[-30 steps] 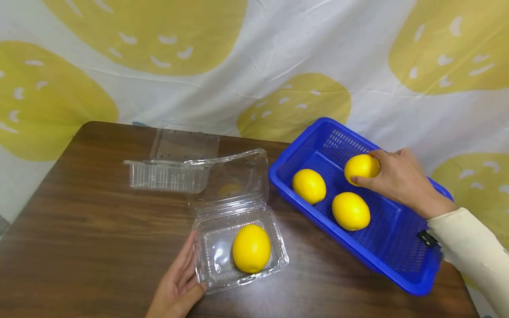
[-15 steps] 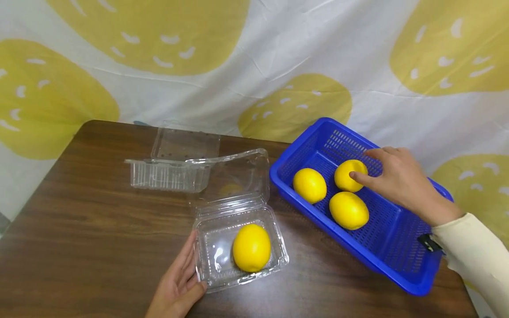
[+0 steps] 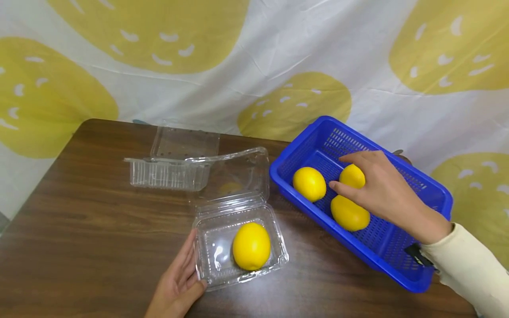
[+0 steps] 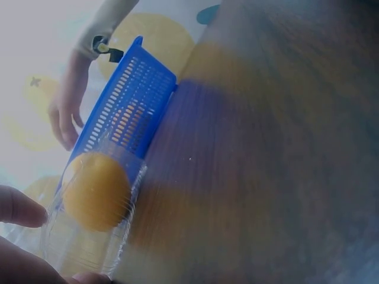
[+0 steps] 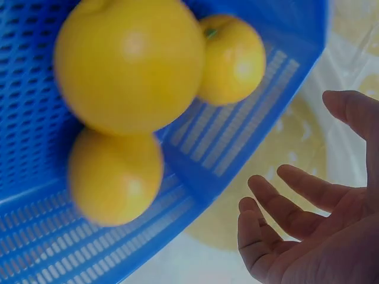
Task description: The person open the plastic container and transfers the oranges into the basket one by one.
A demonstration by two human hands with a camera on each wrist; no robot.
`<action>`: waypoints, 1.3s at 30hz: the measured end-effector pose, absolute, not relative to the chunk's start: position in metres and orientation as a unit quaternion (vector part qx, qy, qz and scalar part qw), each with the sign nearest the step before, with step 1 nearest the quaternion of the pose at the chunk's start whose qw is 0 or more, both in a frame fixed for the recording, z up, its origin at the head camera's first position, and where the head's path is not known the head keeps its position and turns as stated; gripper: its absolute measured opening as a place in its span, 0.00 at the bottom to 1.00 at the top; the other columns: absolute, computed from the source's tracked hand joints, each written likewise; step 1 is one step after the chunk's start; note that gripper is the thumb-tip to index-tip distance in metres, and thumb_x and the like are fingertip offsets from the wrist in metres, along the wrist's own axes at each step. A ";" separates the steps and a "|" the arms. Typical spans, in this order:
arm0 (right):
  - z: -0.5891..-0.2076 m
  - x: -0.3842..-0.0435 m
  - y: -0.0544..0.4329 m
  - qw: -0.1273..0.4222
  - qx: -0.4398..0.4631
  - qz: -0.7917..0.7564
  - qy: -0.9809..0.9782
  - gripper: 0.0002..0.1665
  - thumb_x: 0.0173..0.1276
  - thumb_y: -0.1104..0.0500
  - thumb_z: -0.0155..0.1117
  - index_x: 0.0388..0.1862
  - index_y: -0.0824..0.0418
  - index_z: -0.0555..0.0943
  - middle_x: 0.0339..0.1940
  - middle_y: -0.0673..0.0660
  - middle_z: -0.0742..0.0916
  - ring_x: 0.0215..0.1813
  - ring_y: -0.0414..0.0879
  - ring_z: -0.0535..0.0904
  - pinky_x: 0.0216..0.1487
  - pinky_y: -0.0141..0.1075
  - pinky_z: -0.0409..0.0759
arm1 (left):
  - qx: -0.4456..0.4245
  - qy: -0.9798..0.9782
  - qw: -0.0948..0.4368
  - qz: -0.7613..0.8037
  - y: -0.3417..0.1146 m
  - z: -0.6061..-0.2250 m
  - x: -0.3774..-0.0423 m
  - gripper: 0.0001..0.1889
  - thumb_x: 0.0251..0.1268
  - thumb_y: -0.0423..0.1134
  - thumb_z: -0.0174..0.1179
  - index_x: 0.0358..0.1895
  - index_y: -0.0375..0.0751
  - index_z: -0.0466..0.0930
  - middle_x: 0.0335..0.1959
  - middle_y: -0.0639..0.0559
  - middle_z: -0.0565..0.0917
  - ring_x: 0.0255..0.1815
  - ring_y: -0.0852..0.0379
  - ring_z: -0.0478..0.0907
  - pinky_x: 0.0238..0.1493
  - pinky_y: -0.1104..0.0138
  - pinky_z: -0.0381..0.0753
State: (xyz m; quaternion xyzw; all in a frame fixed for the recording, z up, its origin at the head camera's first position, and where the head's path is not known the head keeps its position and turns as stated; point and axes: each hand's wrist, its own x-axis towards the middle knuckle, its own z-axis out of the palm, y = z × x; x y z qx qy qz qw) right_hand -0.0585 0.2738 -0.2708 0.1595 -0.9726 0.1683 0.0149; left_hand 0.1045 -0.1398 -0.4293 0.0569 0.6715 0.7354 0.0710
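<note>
My left hand (image 3: 176, 278) holds a clear plastic clamshell box (image 3: 216, 269) by its left side, thumb at the front corner. One plump yellow citrus fruit (image 3: 251, 246) sits in the box's right half, and the lid stands open behind it. My right hand (image 3: 383, 190) hovers over the blue basket (image 3: 397, 265) with fingers spread, gripping nothing. Below it are the rear citrus fruit (image 3: 351, 176) and the front citrus fruit (image 3: 350, 214), both partly covered by the hand in the head view. A left citrus fruit (image 3: 309, 184) lies beside them. The right wrist view shows the fingers (image 5: 296, 219) apart from the fruits.
Behind the held box lies another open clear plastic container (image 3: 169, 174), its lid (image 3: 184, 142) toward the back edge. All stands on a brown wooden table (image 3: 99, 221). A white cloth with yellow fruit prints (image 3: 294, 106) hangs behind the table.
My right hand released the citrus fruit it held in the basket, and that fruit settled beside the others. The hand then moved left over the fruits with fingers spread. My left hand stayed put.
</note>
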 end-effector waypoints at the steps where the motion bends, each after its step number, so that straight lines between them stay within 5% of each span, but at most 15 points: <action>1: -0.271 -0.056 0.271 0.018 0.164 0.170 -0.971 0.40 0.71 0.42 0.80 0.69 0.68 0.83 0.68 0.70 0.86 0.74 0.70 0.71 0.73 0.70 0.71 | 0.057 0.671 0.071 0.736 -0.140 -0.429 0.104 0.56 0.63 0.17 0.63 0.92 0.49 0.49 0.91 0.38 0.48 0.84 0.48 0.53 0.72 0.58 0.69; 8: -0.272 -0.039 0.247 0.045 0.195 0.199 -0.959 0.37 0.68 0.48 0.81 0.69 0.66 0.83 0.64 0.65 0.88 0.69 0.64 0.76 0.69 0.64 0.75 | 0.050 0.674 0.074 0.733 -0.140 -0.430 0.105 0.56 0.63 0.18 0.64 0.92 0.51 0.49 0.91 0.39 0.48 0.84 0.48 0.53 0.72 0.48 0.67; 15: -0.276 -0.023 0.228 0.059 0.223 0.214 -0.949 0.34 0.67 0.48 0.83 0.67 0.61 0.84 0.62 0.59 0.89 0.68 0.59 0.76 0.67 0.59 0.77 | 0.054 0.672 0.073 0.735 -0.140 -0.431 0.105 0.55 0.64 0.18 0.64 0.92 0.49 0.49 0.91 0.37 0.48 0.84 0.47 0.53 0.72 0.56 0.69; 22: -0.279 -0.015 0.218 0.075 0.251 0.205 -0.943 0.35 0.65 0.48 0.84 0.67 0.62 0.84 0.64 0.60 0.88 0.68 0.58 0.77 0.68 0.58 0.79 | 0.047 0.677 0.074 0.731 -0.139 -0.431 0.105 0.55 0.63 0.19 0.65 0.92 0.49 0.49 0.91 0.38 0.49 0.84 0.46 0.53 0.72 0.48 0.67; 28: -0.283 -0.009 0.207 0.087 0.297 0.207 -0.928 0.36 0.64 0.48 0.83 0.66 0.63 0.85 0.62 0.57 0.88 0.65 0.56 0.78 0.67 0.55 0.81 | 0.045 0.671 0.074 0.737 -0.138 -0.431 0.105 0.56 0.63 0.18 0.64 0.92 0.49 0.49 0.91 0.36 0.48 0.83 0.46 0.54 0.72 0.59 0.71; 39: -0.295 0.006 0.182 0.091 0.377 0.175 -0.905 0.38 0.63 0.44 0.83 0.65 0.64 0.84 0.62 0.55 0.87 0.65 0.54 0.79 0.67 0.49 0.80 | 0.067 0.648 0.061 0.756 -0.138 -0.430 0.104 0.54 0.63 0.16 0.62 0.92 0.44 0.49 0.90 0.32 0.47 0.81 0.69 0.60 0.71 0.67 0.71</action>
